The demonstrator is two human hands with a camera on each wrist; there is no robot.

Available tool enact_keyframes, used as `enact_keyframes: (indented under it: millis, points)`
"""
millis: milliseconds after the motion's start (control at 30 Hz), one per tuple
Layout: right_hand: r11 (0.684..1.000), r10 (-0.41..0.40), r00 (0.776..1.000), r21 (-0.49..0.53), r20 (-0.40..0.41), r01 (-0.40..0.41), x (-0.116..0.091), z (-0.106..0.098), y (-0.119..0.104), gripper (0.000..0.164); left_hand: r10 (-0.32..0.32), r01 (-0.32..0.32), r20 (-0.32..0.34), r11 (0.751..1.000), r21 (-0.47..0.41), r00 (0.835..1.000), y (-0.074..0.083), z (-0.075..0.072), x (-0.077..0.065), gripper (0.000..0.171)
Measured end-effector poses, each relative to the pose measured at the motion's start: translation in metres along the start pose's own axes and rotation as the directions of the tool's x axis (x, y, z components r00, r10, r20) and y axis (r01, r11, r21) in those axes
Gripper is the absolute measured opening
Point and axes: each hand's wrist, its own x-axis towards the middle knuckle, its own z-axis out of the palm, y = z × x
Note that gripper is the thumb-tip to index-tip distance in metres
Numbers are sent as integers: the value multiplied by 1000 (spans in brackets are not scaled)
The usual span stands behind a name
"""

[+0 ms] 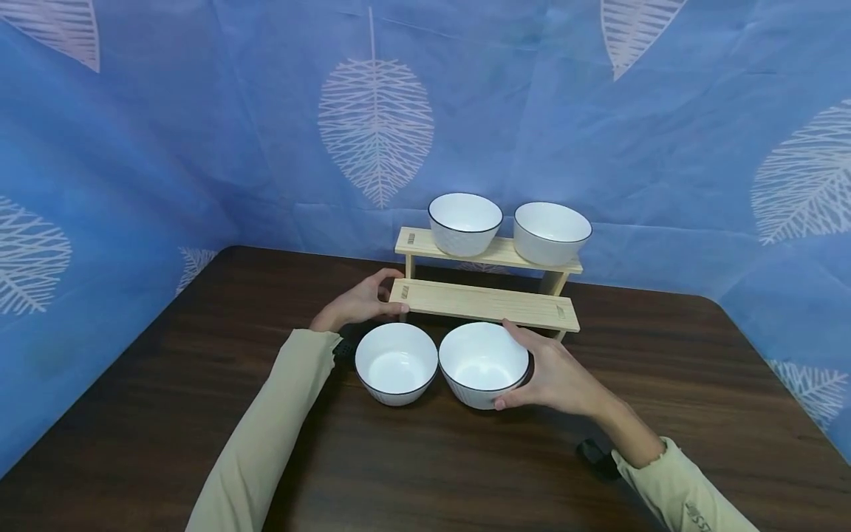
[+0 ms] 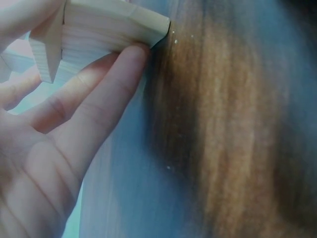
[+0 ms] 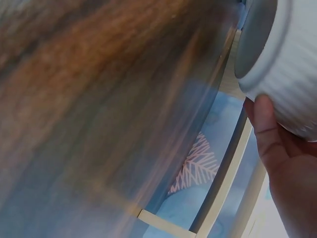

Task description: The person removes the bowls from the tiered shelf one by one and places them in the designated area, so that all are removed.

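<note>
My left hand (image 1: 357, 301) holds the left end of the lower board on a two-tier wooden stand (image 1: 485, 301). In the left wrist view, its fingers touch the pale wood (image 2: 94, 29) of the stand. My right hand (image 1: 561, 373) grips the right side of a white dark-rimmed bowl (image 1: 480, 358) in front of the stand, thumb on the near side and fingers on the far side. The right wrist view shows this ribbed bowl (image 3: 297, 69) with its underside visible. A similar white bowl (image 1: 397, 360) stands just left of it, untouched by either hand.
On the upper tier sit two more white bowls, one left (image 1: 465, 214) and one right (image 1: 552, 233). Below everything is a dark wooden table (image 1: 412, 465). Blue cloth with white leaf prints (image 1: 266, 148) hangs behind and at the sides.
</note>
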Motion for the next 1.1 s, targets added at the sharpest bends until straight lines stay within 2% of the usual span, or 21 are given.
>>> enact_keyframes:
  millis: [333,500,667,800,967,1100]
  points:
    - [1000,3,999,-19,50,-2,-1,1,6,124,-14,14,-10,1000,-3,1000,-3,1,0,71]
    - [1000,5,997,4,76,-5,-2,2,6,124,-15,15,-3,1000,-15,1000,-2,2,0,70]
    - [999,5,990,45,142,-11,-1,2,8,124,-19,19,-8,1000,-18,1000,-3,1,1,70]
    - [992,2,978,125,210,-29,-1,-2,10,126,-2,2,-17,1000,-21,1000,-3,2,3,70]
    - [959,-44,949,279,311,-47,-1,-18,16,125,-15,15,-10,999,-33,1000,-2,1,4,70]
    - [938,-105,948,347,301,-6,0,-37,22,113,-24,23,-13,999,-33,1000,0,1,3,69]
